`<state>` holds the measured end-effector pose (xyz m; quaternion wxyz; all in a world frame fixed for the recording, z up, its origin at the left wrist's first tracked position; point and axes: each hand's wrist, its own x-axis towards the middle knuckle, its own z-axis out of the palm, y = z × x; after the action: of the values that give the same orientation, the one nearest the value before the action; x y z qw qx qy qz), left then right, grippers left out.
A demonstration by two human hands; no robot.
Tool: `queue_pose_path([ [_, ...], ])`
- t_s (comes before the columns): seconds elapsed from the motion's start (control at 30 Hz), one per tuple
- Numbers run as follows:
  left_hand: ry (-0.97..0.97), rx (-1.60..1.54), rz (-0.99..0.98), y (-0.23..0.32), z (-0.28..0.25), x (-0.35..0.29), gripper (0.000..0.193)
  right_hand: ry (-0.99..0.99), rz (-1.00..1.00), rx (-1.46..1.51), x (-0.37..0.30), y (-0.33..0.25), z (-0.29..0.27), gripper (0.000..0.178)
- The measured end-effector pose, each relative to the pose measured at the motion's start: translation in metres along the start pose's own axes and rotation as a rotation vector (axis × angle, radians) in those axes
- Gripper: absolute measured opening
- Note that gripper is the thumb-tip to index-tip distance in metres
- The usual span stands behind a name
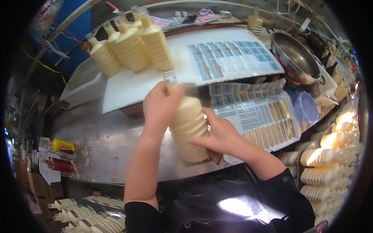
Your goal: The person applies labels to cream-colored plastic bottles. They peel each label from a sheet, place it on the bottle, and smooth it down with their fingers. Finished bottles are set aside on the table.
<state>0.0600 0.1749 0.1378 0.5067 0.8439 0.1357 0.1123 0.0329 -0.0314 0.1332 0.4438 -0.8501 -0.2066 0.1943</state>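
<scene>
Metal counter (112, 147), edges bowed by the lens, corners lost in black. Cream ribbed bottle (188, 134) is over the counter near its front edge, neck leaning left; can't tell if its base touches. Left hand (161, 105) motion-blurred, curled around the bottle's neck and shoulder, thumb across the front, covering part of the neck; other fingertips hidden. Right hand (223, 134) clasps the bottle's right side, thumb in front, some fingers out of sight behind. Left forearm near vertical, right forearm slanting in from lower right; black sleeves cut short by the frame. Just beyond: label tray (268, 124), near corner partly blocked by right arm; white board (178, 44) with blue label sheet (237, 58), print unreadable; upright bottles (134, 48), rear ones overlapped. Farther right, steel pot (297, 58).
</scene>
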Motion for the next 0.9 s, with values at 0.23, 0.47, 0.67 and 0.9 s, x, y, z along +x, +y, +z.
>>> queue_pose_path([
  [0.23,-0.059,-0.245,0.076,-0.053,0.044,-0.084,0.088,0.041,0.076,0.291,0.021,0.077,0.021,0.087],
  [0.47,-0.043,-0.249,-0.013,-0.044,0.042,-0.092,0.102,0.058,0.099,0.293,-0.015,0.084,0.002,0.052],
  [0.67,0.01,-0.179,0.0,-0.052,0.046,-0.091,0.103,0.33,0.021,-0.464,-0.122,0.146,-0.041,0.015],
  [0.9,0.057,-0.205,-0.028,-0.058,0.05,-0.099,0.087,0.33,-0.081,-0.706,-0.18,0.162,-0.012,0.035],
])
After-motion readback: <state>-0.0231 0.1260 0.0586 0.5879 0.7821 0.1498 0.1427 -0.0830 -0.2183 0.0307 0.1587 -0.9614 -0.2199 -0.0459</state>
